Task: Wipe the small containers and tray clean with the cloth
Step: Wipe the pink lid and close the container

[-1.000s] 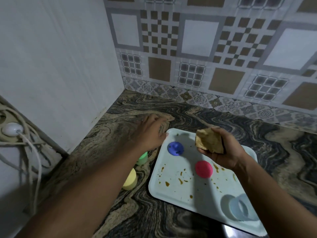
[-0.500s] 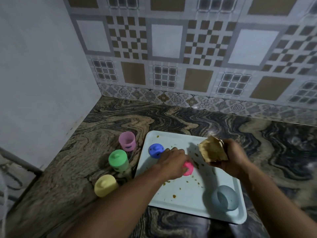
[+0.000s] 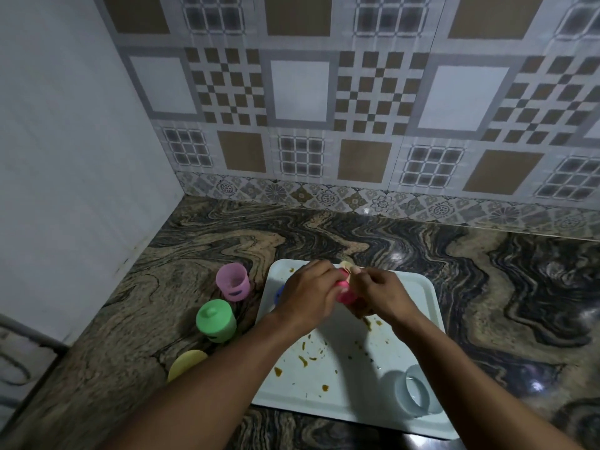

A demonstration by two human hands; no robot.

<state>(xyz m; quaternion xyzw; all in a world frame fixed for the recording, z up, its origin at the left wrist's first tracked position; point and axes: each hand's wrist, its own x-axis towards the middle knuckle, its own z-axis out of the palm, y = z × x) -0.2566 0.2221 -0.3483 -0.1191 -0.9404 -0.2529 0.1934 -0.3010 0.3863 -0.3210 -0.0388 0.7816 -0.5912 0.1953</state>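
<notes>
The left hand [image 3: 308,295] grips the pink container [image 3: 345,292] directly between both hands; the right hand [image 3: 378,292] presses the cloth [image 3: 346,266] against it

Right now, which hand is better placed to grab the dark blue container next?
Left. The left hand sits directly beside the dark blue container on the tray, while the right hand holds the cloth against the red container.
</notes>
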